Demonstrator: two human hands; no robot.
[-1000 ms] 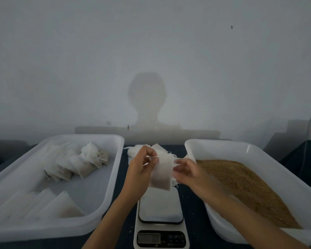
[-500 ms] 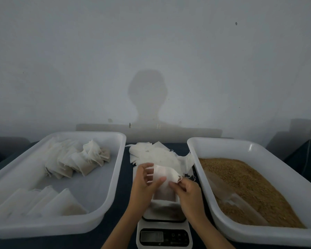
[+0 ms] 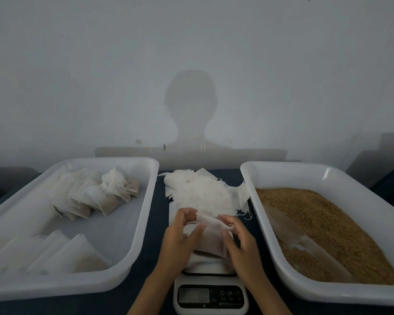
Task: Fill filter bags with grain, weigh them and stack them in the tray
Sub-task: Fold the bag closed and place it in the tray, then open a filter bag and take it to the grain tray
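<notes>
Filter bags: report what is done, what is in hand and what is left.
Done: filled bags lie stacked in the left tray. In hand: the left hand and right hand hold one filter bag over the scale. Left: a pile of empty bags behind the scale, and grain in the right tray.

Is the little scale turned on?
On. The scale's screen shows faint digits, too blurry to read, while both hands hold a bag over it.
</notes>
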